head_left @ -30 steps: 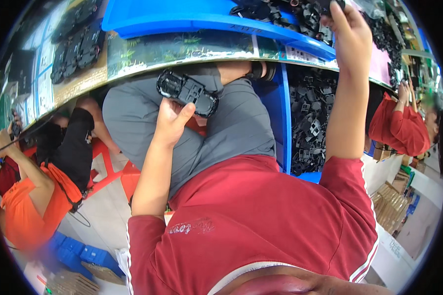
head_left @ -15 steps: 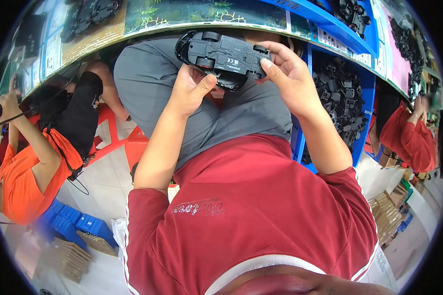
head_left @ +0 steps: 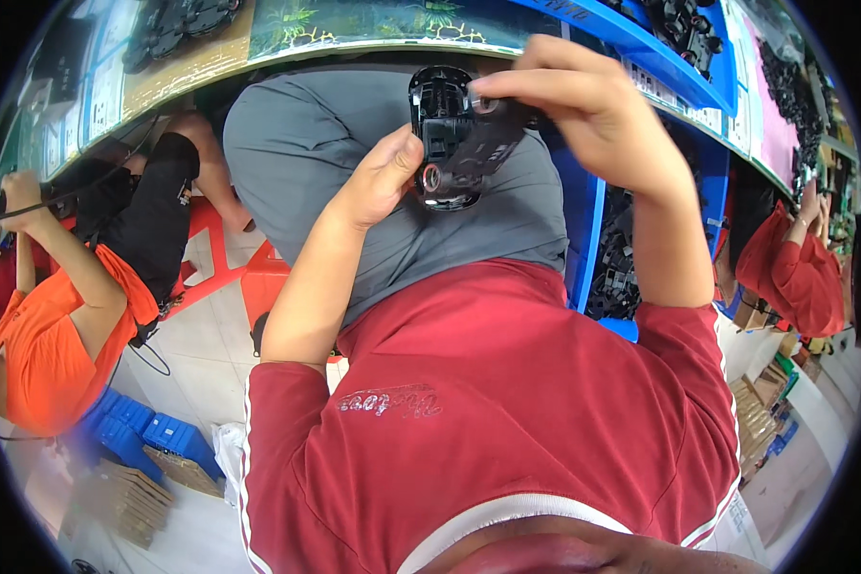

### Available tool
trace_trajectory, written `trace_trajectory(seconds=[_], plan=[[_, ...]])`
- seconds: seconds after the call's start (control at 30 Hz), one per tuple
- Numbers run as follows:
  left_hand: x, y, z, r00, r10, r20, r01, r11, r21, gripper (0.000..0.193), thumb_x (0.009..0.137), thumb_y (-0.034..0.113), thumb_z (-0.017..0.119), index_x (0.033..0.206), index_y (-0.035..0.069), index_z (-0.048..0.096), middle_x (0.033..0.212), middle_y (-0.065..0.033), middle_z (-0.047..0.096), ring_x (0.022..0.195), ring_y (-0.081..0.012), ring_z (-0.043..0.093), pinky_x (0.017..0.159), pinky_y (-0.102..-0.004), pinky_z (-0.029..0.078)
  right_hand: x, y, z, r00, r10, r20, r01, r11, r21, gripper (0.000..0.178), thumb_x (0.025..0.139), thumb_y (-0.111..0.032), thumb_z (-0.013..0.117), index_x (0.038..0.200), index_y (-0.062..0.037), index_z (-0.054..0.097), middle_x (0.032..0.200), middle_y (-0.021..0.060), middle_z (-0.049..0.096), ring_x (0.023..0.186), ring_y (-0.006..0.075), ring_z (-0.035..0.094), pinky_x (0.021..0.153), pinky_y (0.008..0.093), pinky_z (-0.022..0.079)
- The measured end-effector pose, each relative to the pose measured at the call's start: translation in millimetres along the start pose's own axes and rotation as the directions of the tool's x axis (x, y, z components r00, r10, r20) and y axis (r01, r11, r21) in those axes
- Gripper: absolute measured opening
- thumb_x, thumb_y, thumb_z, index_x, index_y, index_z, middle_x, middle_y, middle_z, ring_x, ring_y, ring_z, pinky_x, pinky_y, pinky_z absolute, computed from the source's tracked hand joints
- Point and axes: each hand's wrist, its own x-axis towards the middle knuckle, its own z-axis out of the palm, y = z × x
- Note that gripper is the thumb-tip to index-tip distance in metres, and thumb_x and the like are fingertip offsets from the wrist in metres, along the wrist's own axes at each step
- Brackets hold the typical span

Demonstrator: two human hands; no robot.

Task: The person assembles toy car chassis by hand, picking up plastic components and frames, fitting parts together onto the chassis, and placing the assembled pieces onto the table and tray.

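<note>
Above my lap is a black toy car in two parts, a glossy body shell (head_left: 440,129) and a dark chassis with wheels (head_left: 493,148). My left hand (head_left: 378,182) is closed on the shell's left side, thumb uppermost. With thumb and fingers my right hand (head_left: 598,115) grips the chassis near one wheel, at its upper end. The chassis is tilted and slightly blurred, apart from the shell at the top and overlapping it lower down. Whether the two still touch there, I cannot tell.
A blue bin (head_left: 588,249) of black plastic parts stands right of my legs. Another blue tray (head_left: 641,57) with black parts lies on the table (head_left: 354,38) ahead. Co-workers sit on both sides, one in orange (head_left: 57,325), one in red (head_left: 784,273).
The car was whole, underside up, between both hands. Now my right hand has swung up and right, lifting the chassis off the shell, which has turned upright in my left hand.
</note>
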Motion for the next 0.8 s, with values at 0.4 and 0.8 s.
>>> trace_trajectory(seconds=[0.4, 0.8], plan=[[3, -3, 3, 0.997, 0.067, -0.036, -0.064, 0.993, 0.097, 0.068, 0.106, 0.051, 0.048, 0.15, -0.001, 0.041, 0.136, -0.0079, 0.059, 0.123, -0.0152, 0.057, 0.105, -0.0321, 0.046, -7, 7, 72, 0.929, 0.287, -0.235, -0.304, 0.952, -0.041, 0.056, 0.085, -0.026, 0.082, 0.131, -0.0009, 0.062, 0.127, 0.0179, 0.059, 0.115, 0.0378, 0.061, 0.097, 0.0405, 0.051], [9, -3, -4, 0.979, 0.091, -0.18, -0.067, 0.989, 0.133, 0.077, 0.095, 0.055, 0.066, 0.147, 0.003, 0.041, 0.128, -0.0066, 0.06, 0.111, -0.0145, 0.06, 0.094, -0.0301, 0.052, -34, -9, 109, 0.91, 0.281, -0.303, -0.337, 0.93, -0.148, 0.062, 0.084, -0.027, 0.082, 0.134, 0.002, 0.059, 0.13, 0.0225, 0.056, 0.11, 0.039, 0.061, 0.093, 0.0445, 0.053]])
